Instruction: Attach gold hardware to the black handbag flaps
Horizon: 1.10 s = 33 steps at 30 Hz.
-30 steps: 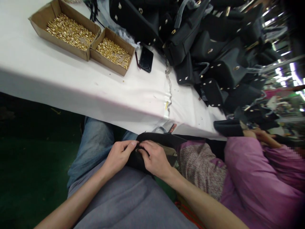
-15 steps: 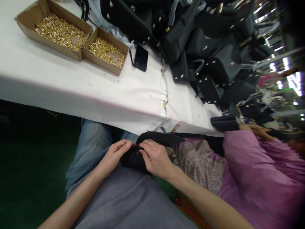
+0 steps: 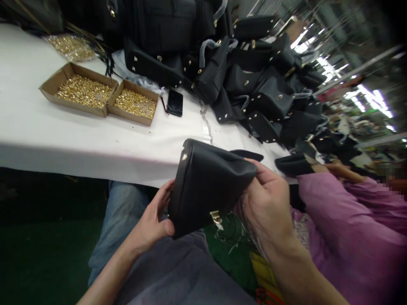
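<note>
A black bag (image 3: 210, 182) is held up over my lap, tilted, with a gold stud near its upper left corner and a gold clasp at its lower edge. My left hand (image 3: 157, 216) grips its left side, thumb on the near face and fingers behind. Wrapped round the right end is my right hand (image 3: 267, 195), its fingertips partly hidden by the bag. Two cardboard boxes, a larger one (image 3: 74, 107) and a smaller one (image 3: 129, 119), hold small gold metal pieces on the white table (image 3: 127, 152).
A phone (image 3: 174, 103) lies right of the boxes, and a plastic bag of gold pieces (image 3: 71, 47) behind them. Many black bags (image 3: 270, 97) are piled along the table's back and right. A person in a pink sleeve (image 3: 330, 203) sits close on my right.
The black bag has come up from my lap and turned, showing its broad face and clasp. My right hand has moved right, and my hands are farther apart. The view has shifted.
</note>
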{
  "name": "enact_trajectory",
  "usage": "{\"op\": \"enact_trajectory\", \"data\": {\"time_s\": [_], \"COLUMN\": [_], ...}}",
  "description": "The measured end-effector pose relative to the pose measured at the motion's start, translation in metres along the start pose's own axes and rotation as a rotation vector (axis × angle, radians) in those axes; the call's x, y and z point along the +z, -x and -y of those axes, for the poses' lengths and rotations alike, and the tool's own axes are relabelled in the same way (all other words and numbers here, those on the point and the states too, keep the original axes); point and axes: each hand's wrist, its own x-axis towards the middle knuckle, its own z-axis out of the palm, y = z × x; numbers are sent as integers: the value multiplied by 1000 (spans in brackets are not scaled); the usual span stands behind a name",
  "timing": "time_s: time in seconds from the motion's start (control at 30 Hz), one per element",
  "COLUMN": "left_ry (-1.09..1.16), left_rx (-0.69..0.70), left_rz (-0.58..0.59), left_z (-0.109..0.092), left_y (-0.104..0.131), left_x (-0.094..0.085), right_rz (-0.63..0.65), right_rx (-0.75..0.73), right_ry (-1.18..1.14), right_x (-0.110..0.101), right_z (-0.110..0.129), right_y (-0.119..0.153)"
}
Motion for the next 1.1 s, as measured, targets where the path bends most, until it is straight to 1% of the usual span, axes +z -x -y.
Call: {"op": "enact_trajectory", "data": {"time_s": [0.07, 0.1, 0.13, 0.2, 0.27, 0.37, 0.43, 0.5, 0.63, 0.7, 0.77, 0.83, 0.9, 0.93, 0.97, 1.03, 1.07, 1.1], "left_ry": [-30, -41, -50, -53, -8, 123, 213, 311, 489, 534, 551, 553, 548, 553, 566, 596, 606, 608], "left_rx": [-12, -18, -28, -72, -154, -295, -386, -476, -662, -739, -774, -786, -817, -845, -878, -933, -952, -969], "left_rz": [-18, -37, -65, -136, -201, -312, -384, -388, -344, -338, -320, -295, -265, -245, -223, -184, -169, -156], "left_z": [-5, -5, -4, -1, 4, 10, 13, 17, 21, 20, 17, 12, 8, 7, 7, 12, 17, 23], "left_y": [0, 0, 0, 1, 2, 3, 2, -1, -4, -5, -5, -5, -3, -1, 1, 9, 12, 16], "left_x": [11, 16, 20, 24, 23, 17, 11, 6, -3, -7, -12, -17, -23, -27, -30, -37, -41, -44], "right_rz": [-124, -175, -204, -216, -182, -77, 9, 131, 403, 488, 507, 477, 458, 479, 532, 717, 827, 925], "right_rx": [83, 120, 132, 138, 156, 197, 157, 70, -64, -119, -189, -304, -475, -579, -687, -881, -951, -990], "right_ry": [-102, -111, -88, -17, 4, -26, 37, 151, 340, 469, 664, 871, 1008, 1037, 1039, 974, 924, 877], "right_x": [5, 8, 12, 18, 20, 18, 13, 7, -10, -17, -20, -21, -20, -20, -20, -19, -19, -17], "right_z": [6, 9, 12, 14, 10, 1, -3, -3, -1, -2, -3, -2, 1, 3, 5, 5, 2, -2], "right_y": [-11, -16, -20, -25, -28, -28, -29, -31, -40, -43, -44, -42, -39, -39, -39, -41, -42, -42]}}
